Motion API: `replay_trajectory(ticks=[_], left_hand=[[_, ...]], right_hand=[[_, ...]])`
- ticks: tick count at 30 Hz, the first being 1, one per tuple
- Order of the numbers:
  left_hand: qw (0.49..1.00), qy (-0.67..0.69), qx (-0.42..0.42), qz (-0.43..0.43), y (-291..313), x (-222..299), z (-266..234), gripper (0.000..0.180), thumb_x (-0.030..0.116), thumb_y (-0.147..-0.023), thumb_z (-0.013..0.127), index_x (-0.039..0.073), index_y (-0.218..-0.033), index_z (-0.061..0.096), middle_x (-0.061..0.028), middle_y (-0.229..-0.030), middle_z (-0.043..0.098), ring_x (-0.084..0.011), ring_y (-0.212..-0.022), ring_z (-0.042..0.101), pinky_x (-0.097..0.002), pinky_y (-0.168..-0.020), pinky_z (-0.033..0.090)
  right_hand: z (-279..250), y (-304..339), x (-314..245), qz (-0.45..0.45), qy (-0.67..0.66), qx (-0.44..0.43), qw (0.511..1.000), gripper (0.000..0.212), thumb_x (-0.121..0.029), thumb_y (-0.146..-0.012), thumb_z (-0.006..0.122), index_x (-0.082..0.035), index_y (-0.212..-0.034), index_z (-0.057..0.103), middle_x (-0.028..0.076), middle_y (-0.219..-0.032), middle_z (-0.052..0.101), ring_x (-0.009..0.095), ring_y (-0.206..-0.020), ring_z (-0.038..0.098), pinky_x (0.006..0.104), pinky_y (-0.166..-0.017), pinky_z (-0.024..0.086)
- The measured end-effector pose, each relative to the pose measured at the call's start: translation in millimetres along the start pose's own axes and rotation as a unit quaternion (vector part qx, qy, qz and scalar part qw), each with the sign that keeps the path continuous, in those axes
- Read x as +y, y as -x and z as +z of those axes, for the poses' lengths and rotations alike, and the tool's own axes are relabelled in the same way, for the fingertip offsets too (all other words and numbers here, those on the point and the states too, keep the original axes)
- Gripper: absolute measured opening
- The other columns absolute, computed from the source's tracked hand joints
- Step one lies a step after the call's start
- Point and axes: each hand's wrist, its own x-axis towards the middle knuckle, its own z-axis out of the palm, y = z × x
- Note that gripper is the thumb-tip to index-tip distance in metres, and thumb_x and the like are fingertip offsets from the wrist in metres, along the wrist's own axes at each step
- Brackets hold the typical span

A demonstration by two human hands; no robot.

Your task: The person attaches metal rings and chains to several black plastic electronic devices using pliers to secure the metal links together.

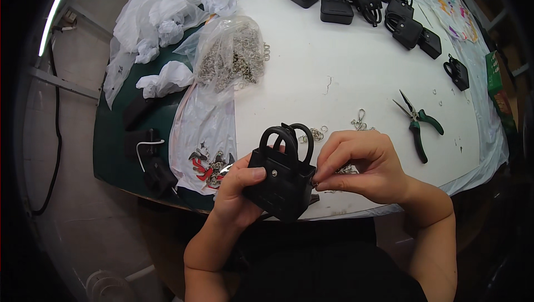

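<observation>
A small black handbag with two looped handles and a round metal stud is held above the table's near edge. My left hand grips its left side, thumb on the front. At the bag's right side my right hand pinches with thumb and forefinger; a tiny bit of metal seems to show there, too small to name. Behind my right hand lie a metal clasp and a heap of small metal rings. Green-handled needle-nose pliers lie spread apart to the right.
Several more black mini bags sit at the far right of the white board. A clear plastic bag of metal rings stands at the left, near crumpled white plastic. Red and silver charms lie front left.
</observation>
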Motion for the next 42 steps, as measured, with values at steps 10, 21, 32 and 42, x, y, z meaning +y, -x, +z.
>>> replay_trajectory(ticks=[10, 21, 32, 42], left_hand=[[0.995, -0.083, -0.026, 0.036, 10, 13, -7, 0.052, 0.009, -0.085, 0.066, -0.006, -0.133, 0.053, -0.0170, -0.121, 0.065, -0.0227, -0.109, 0.066, -0.0369, -0.099, 0.052], [0.889, -0.380, -0.119, 0.225, 3, 24, -22, 0.061, -0.003, -0.072, 0.078, -0.001, -0.130, 0.060, -0.0185, -0.123, 0.064, -0.0259, -0.117, 0.060, -0.0368, -0.102, 0.045], [0.790, -0.586, 0.056, 0.171, 25, 13, -14, 0.059, 0.013, -0.070, 0.086, -0.002, -0.122, 0.062, -0.0142, -0.109, 0.070, -0.0201, -0.103, 0.065, -0.0324, -0.094, 0.048], [0.449, -0.849, 0.041, 0.275, 58, -29, -41, 0.041, 0.027, -0.061, 0.090, 0.003, -0.082, 0.063, -0.0137, -0.109, 0.062, -0.0323, -0.100, 0.060, -0.0428, -0.082, 0.051]], right_hand=[[15, -10, -9, -0.011, 0.065, 0.005, 0.998, 0.015, 0.005, -0.078, 0.080, -0.001, -0.090, 0.074, 0.008, -0.089, 0.068, 0.015, -0.081, 0.066, 0.0262, -0.071, 0.052], [23, -5, 19, 0.021, -0.090, 0.064, 0.994, 0.016, 0.001, -0.083, 0.076, -0.002, -0.098, 0.069, 0.008, -0.099, 0.065, 0.017, -0.088, 0.064, 0.0275, -0.076, 0.051], [23, -11, 20, -0.116, 0.322, 0.052, 0.938, 0.019, 0.004, -0.081, 0.070, -0.004, -0.094, 0.058, 0.009, -0.092, 0.056, 0.026, -0.084, 0.052, 0.0351, -0.074, 0.042], [22, -6, 28, -0.193, 0.343, 0.087, 0.915, 0.022, 0.006, -0.079, 0.072, -0.004, -0.093, 0.060, 0.008, -0.092, 0.058, 0.025, -0.084, 0.049, 0.0337, -0.071, 0.041]])
